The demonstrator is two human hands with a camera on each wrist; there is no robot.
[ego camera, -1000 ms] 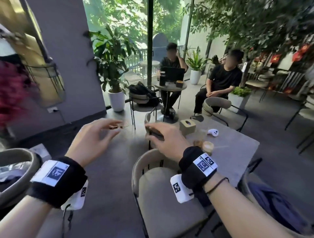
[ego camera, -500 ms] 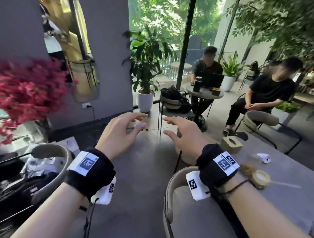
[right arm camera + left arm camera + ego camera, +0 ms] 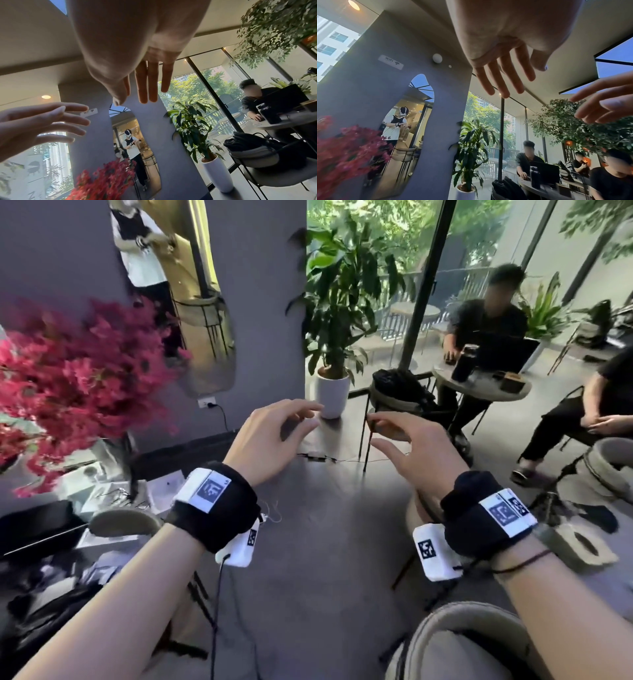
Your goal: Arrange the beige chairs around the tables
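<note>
Both my hands hang in the air over the grey floor, holding nothing. In the head view my left hand and right hand face each other, fingers loosely spread. The wrist views show the same relaxed fingers: left hand, right hand. One beige chair's curved backrest sits below my right forearm. A second beige chair stands at the left, a third at the right edge. None of them touches a hand.
A grey table with a beige tissue box is at the right. Ahead stand a chair bearing a black backpack, a potted plant and a round table with two seated people. Red flowers and clutter fill the left.
My head has turned left, so the table and near chair slid to the right and down. My right hand has left the chair back, and both hands now float free.
</note>
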